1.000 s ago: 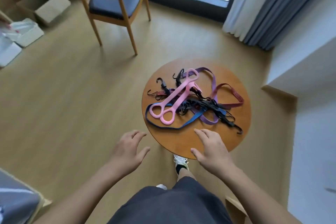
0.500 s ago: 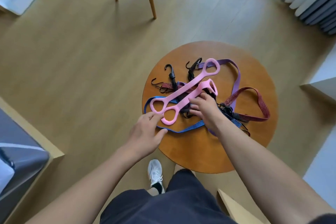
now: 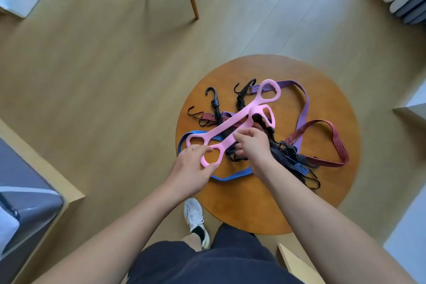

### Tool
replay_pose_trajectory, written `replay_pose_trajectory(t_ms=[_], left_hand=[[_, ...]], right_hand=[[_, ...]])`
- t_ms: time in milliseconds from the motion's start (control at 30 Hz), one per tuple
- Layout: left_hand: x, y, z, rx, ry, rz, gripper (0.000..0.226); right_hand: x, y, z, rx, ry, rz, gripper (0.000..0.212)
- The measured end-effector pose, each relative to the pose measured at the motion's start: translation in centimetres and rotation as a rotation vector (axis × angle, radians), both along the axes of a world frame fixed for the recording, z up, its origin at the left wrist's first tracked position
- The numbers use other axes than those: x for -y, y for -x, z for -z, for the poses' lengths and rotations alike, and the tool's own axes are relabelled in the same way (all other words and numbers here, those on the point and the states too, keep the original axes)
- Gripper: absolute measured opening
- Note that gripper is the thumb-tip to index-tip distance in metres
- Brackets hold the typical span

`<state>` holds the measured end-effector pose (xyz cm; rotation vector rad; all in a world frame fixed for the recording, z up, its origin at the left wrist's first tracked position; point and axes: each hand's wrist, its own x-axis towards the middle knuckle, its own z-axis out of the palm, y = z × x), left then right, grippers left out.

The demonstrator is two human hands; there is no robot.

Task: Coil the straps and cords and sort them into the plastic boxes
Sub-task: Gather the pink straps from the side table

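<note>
Round brown wooden surface [image 3: 253, 210] on light wood floor [image 3: 92, 76]. Tangled heap on top: pink rubber loop-ended straps [image 3: 230, 123], two, lying across the heap. Blue flat elastic strap [image 3: 232, 176] at near side. Purple flat strap [image 3: 302, 110] at far side. Red striped strap [image 3: 336, 140] looping right. Black hooked cords [image 3: 215, 101] partly underneath.

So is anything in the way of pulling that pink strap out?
The left hand and right hand hold the pink strap. A black hooked cord lies across its far loop and may snag.

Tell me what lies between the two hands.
Head view: the nearer pink strap bridges them, left hand gripping its loop end, right hand pinching its middle.
</note>
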<state>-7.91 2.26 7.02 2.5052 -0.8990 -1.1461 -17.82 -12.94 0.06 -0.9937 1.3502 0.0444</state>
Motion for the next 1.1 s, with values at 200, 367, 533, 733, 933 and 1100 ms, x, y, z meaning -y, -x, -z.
replay_pose_trajectory(t_ms=[200,367,533,733,933,1100], left_hand=[[1.7,-0.6,0.8,0.017,0.023,0.033,0.039],[1.5,-1.4,1.4,0.013,0.008,0.035,0.038],[2.1,-2.3,1.7,-0.036,0.065,0.062,0.050],[3.2,-3.0,0.6,-0.293,0.134,0.118,0.026],[2.1,-7.5,-2.6,-0.173,0.276,-0.022,0.013],[0.4,-11.7,-3.9,-0.110,0.176,0.059,0.013]], right_hand=[[2.5,-2.4,4.4,-0.321,0.299,-0.236,0.054],[2.0,-2.0,5.2,-0.313,0.392,-0.240,0.020],[-0.9,-0.7,-0.7,-0.056,0.471,-0.239,0.012],[-4.3,0.4,-8.6,0.311,0.280,-0.098,0.010],[-2.4,-1.8,-5.7,0.018,0.158,0.296,0.019],[-1.2,-6.3,2.1,-0.232,0.023,0.277,0.016]])
